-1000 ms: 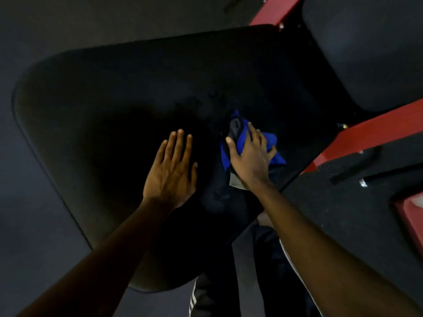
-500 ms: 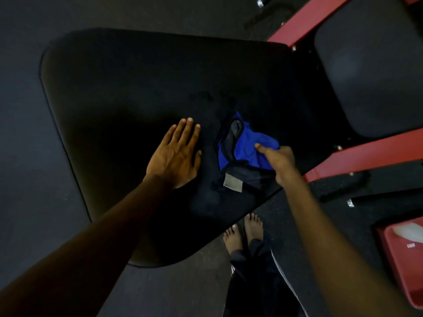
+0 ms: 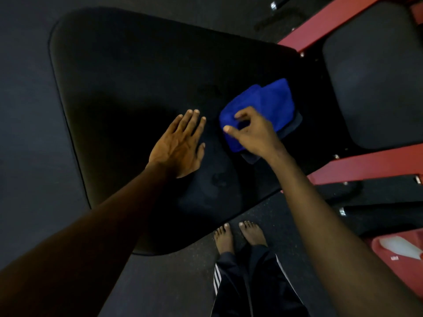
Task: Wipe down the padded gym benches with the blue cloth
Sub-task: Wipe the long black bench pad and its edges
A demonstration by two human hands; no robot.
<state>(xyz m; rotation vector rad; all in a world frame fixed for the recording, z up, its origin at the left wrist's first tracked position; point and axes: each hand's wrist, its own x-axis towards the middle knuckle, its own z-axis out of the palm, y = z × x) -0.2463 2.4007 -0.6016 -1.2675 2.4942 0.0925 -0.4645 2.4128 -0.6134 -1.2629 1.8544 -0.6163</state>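
A wide black padded bench [image 3: 128, 83] fills the middle of the head view. The blue cloth [image 3: 270, 101], folded over with a dark underside, lies on the pad's right part. My right hand [image 3: 254, 131] is on the cloth's near edge, fingers curled and pinching the fabric. My left hand [image 3: 180, 145] lies flat on the pad just left of the cloth, fingers straight and together. A second black pad [image 3: 370, 83] sits to the right, between red frame bars.
Red steel frame bars [image 3: 366, 165] run along the right side of the bench. A red bin [image 3: 402, 255] with something white in it stands at the lower right. My bare feet [image 3: 240, 234] stand on the dark rubber floor by the pad's near edge.
My right hand lifted off the cloth, took it by the right edge, and folded it over; now it pinches the near edge. The left hand stayed flat.
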